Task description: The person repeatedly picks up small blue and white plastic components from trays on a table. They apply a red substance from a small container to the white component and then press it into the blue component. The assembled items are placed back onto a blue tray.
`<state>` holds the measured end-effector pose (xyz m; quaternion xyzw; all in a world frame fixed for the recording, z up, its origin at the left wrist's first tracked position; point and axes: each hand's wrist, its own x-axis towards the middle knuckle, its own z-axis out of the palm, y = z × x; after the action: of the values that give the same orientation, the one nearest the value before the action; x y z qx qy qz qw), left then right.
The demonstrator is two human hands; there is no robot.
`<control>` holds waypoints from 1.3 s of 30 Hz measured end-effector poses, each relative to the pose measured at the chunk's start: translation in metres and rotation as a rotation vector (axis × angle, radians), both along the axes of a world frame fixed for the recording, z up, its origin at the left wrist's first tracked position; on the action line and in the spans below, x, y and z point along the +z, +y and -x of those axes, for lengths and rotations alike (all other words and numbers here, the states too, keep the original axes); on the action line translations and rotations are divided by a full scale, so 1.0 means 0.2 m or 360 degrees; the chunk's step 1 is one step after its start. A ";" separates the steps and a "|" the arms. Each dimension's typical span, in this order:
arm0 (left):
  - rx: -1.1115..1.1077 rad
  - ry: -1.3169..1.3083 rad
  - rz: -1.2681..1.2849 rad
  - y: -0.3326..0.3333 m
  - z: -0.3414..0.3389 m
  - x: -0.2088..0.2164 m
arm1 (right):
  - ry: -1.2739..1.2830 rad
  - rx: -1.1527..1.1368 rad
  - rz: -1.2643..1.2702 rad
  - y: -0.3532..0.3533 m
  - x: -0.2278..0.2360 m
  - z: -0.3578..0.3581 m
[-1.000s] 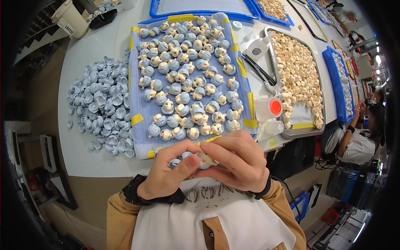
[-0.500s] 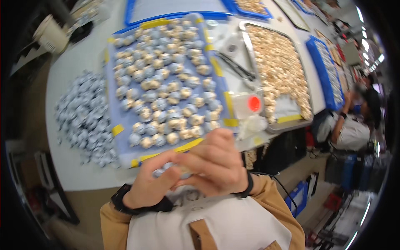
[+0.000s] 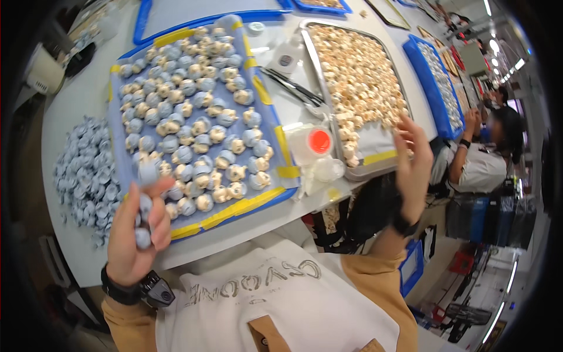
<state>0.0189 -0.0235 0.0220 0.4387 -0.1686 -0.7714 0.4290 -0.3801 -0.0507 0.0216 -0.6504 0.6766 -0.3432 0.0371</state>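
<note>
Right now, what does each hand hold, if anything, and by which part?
The left hand holds small blue pieces in its curled fingers; which part is gripped cannot be told. The right hand looks empty.

The two hands, earlier joined around a small cream-and-blue piece in front of the chest, have parted. The left hand point(image 3: 132, 243) has moved to the near left corner of the lined tray point(image 3: 268, 118), its fingers around blue pieces point(image 3: 142, 238), a blurred blue-capped head point(image 3: 148, 171) at its fingertips; the right hand point(image 3: 415, 164), fingers loosely bent, has swung out beside the metal tray point(image 3: 369, 174). The trays now appear farther left in view.
</note>
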 end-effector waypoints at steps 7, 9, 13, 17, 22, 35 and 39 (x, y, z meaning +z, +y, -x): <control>-0.0275 0.0043 0.0084 -0.01 0.05 -0.01 | 0.0120 0.0113 -0.0575 -0.18 -0.15 0.40; -0.0533 0.0085 0.0211 0.04 0.06 -0.04 | 0.0162 0.0128 -0.0616 -0.22 -0.14 0.37; -0.0559 0.0246 0.0041 0.07 0.08 -0.02 | 0.0435 0.0218 -0.0430 -0.20 -0.10 0.35; -0.0687 -0.0038 0.0180 0.10 0.05 0.01 | -0.0250 0.0248 -0.0049 -0.03 0.06 -0.07; -0.0740 -0.0321 0.0455 0.11 0.05 0.06 | -0.0710 0.1335 -0.0229 0.15 0.14 -0.50; -0.0156 -0.2210 0.1393 -0.05 -0.32 0.11 | -0.0775 0.1406 -0.0392 0.11 0.07 -0.87; -0.0500 -0.2792 0.1351 -0.21 -0.31 0.08 | -0.1249 0.1305 -0.0698 0.15 0.02 -0.90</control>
<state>0.0805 -0.0661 0.0385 0.6374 -0.7462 -0.0964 0.1663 -0.2000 -0.0202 0.0263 -0.6603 0.3617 -0.3676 0.5459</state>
